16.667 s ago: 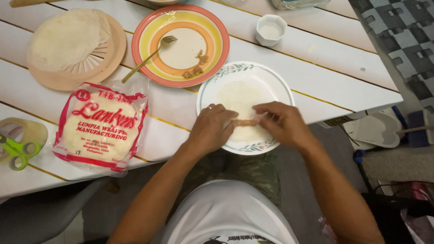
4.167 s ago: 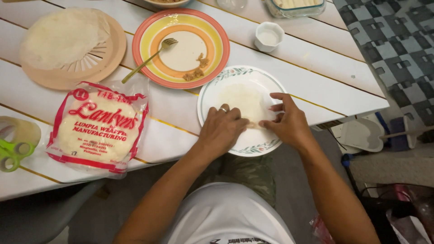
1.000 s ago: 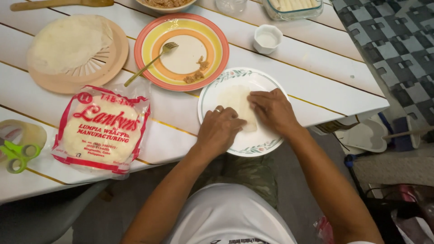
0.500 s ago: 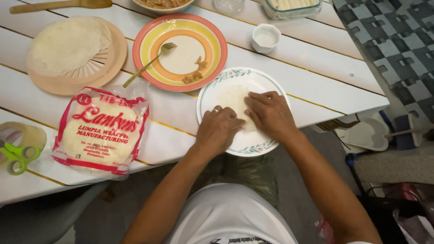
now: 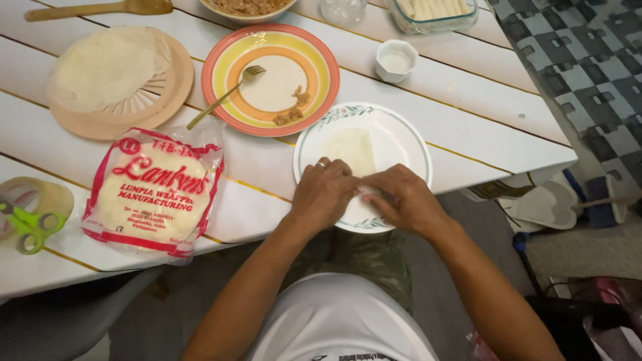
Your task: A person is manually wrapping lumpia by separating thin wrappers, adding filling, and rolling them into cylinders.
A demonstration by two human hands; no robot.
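A white plate with a floral rim [image 5: 408,137] sits at the near edge of the white slatted table [image 5: 468,107]. On it lies a thin pale wrapper [image 5: 351,147], its near part folded under my fingers. My left hand [image 5: 324,194], a ring on one finger, and my right hand [image 5: 401,197] meet at the wrapper's near end, fingertips pinching the rolled part together. What the roll holds inside is hidden.
A striped orange and yellow plate [image 5: 271,77] carries a fork [image 5: 224,100] and bits of filling. A round holder of wrappers [image 5: 117,77], a red and white wrapper packet [image 5: 154,194], green scissors [image 5: 27,227], a small white cup [image 5: 394,61], a filling bowl [image 5: 249,7], a glass dish of rolls [image 5: 435,12].
My right hand has drawn back from the far right of the wrapper to its near end, meeting the left hand. The wrapper's far half now lies uncovered.
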